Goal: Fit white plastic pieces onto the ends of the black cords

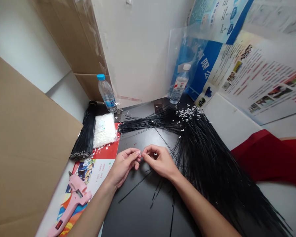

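Note:
Above the dark tabletop (138, 210), my two hands meet fingertip to fingertip. My left hand (125, 164) is closed in a pinch on a small white connector (139, 154), mostly covered by the fingers. Thumb and forefinger of my right hand (161, 161) are pressed together against it, on what looks like the end of a thin black wire. Below my right hand, several black wires (134, 188) stretch toward the table's near side. Close to my right forearm lies a big heap of black wires (212, 164), white connectors (191, 113) on their far ends.
Another wire bundle (148, 123) crosses the table behind my hands. At left are a bag of white connectors (105, 130), a black wire bundle (84, 138), a pink glue gun (75, 197) and a cardboard panel (27, 148). Two water bottles (107, 93) (179, 85) stand at the back.

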Demonstrator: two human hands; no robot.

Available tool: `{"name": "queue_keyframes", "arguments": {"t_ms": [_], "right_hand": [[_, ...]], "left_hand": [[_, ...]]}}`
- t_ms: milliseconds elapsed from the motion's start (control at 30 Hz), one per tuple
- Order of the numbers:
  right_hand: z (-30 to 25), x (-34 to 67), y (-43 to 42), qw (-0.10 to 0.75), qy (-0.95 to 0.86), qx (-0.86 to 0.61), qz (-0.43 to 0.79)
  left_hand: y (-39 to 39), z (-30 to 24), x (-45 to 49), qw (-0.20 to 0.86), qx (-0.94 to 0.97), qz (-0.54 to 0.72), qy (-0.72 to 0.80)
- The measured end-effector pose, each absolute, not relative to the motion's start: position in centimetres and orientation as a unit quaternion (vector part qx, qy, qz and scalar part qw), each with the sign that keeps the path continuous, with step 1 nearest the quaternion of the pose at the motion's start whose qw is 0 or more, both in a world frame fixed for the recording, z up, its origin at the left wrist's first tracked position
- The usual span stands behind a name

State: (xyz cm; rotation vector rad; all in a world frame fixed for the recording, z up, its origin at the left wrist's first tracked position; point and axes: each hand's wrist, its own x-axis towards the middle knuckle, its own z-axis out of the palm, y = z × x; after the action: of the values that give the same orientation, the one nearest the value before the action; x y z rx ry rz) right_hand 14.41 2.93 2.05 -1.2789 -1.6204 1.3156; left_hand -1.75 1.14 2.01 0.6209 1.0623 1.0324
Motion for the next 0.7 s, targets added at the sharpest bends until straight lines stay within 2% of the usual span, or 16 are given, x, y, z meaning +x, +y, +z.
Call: {"name": "queue_keyframes", "arguments": {"t_ms": [700], "right_hand": [[2.08,14.46,2.81,0.352,-0.654,-0.47,0.477]], "left_hand": [[1.35,1.78,-2.24,0.736,0.252,0.445,0.444]]}}
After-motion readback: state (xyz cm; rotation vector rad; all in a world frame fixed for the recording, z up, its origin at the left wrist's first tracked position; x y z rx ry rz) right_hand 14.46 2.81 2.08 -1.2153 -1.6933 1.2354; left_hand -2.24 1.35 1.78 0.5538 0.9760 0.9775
